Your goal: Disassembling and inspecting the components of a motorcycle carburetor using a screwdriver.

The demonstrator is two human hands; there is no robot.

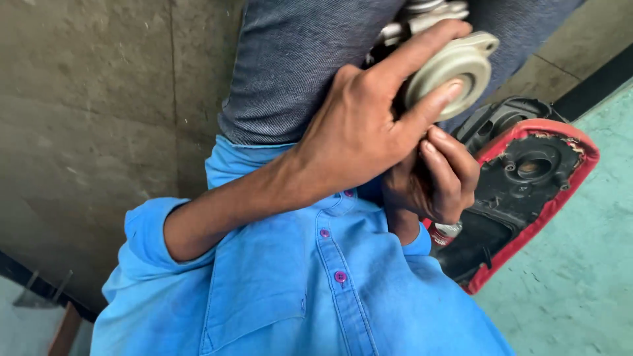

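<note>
My left hand [356,132] reaches across my lap and grips a round beige metal part [455,72] with a flanged rim, fingers wrapped over its top and face. The part joins a silver-and-black assembly [422,16] that runs out of the top of the frame. Just below, my right hand [435,178] is curled tight under the left hand, fingers closed; what it holds is hidden. A small silver piece [449,229] shows at its lower edge.
A red-rimmed black machine housing [534,178] with a round opening lies on the green floor [580,264] to the right. My jeans-clad leg [297,66] and blue shirt [297,290] fill the middle. Grey concrete [86,132] is at the left.
</note>
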